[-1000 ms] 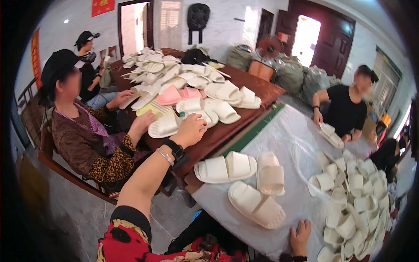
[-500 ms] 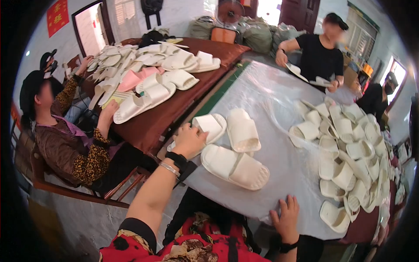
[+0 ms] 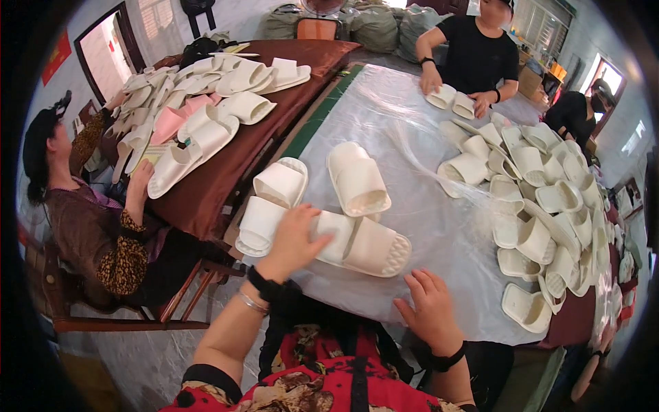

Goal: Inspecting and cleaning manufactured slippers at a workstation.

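Observation:
My left hand [image 3: 295, 240] is over the left end of a cream slipper [image 3: 377, 250] lying near the table's front edge. Its thumb and fingers are apart, and whether they touch the slipper I cannot tell. Beyond that slipper lies another one [image 3: 358, 180], toe strap facing away. To the left sit two more, a farther slipper [image 3: 281, 182] and a nearer slipper [image 3: 259, 223], side by side. My right hand [image 3: 431, 305] is open with stretched fingers, low over the table edge, right of the front slipper and holding nothing.
A heap of cream slippers [image 3: 542, 199] covers the right of the plastic-covered table [image 3: 439, 254]. Across it, a person in black [image 3: 477, 55] handles two slippers [image 3: 449, 99]. At left, a seated person [image 3: 82, 199] is beside a brown-covered table [image 3: 226, 144] piled with slippers.
My left hand has moved right, off the left slippers to the front slipper. My right hand has come up slightly. The person opposite has lowered two slippers to the table. The view has shifted.

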The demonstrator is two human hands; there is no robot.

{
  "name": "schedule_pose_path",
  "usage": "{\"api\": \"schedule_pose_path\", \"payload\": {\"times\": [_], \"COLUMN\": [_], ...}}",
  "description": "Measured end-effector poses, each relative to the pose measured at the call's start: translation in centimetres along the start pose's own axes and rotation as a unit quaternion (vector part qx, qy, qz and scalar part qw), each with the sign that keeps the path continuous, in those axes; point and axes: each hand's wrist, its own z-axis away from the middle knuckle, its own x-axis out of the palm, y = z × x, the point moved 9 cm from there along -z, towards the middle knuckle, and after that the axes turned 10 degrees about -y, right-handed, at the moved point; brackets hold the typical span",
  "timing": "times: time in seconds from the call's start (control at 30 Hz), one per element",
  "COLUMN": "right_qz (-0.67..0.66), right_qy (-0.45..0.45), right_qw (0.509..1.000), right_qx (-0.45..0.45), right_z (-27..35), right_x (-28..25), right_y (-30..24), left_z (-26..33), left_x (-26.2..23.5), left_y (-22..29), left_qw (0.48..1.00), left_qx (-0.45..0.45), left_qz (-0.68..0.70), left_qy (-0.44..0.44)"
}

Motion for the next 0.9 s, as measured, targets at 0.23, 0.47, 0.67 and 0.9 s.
{"api": "schedule_pose_path", "payload": {"times": [0.23,0.47,0.67,0.9], "right_qz": [-0.046,-0.117,-0.095,-0.19], "right_qy": [-0.001,0.038,0.098,0.124], "right_qw": [0.995,0.986,0.984,0.962], "right_qx": [0.093,0.11,0.11,0.155], "right_z": [-3.1,-2.6,-2.0,-0.2], "right_x": [1.5,3.4,3.3,2.0], "right_y": [1.5,2.7,3.1,5.1], "left_z": [1.5,1.8,1.6,1.7], "left_x": [5.3,6.9,8.0,6.4], "left_y": [4.1,6.3,5.5,5.0], "left_qw": [0.997,0.987,0.989,0.993], "left_qx": [0.007,-0.112,-0.087,-0.065], "left_qz": [0.031,0.008,0.033,0.033], "left_qy": [-0.076,-0.113,-0.117,-0.093]}}
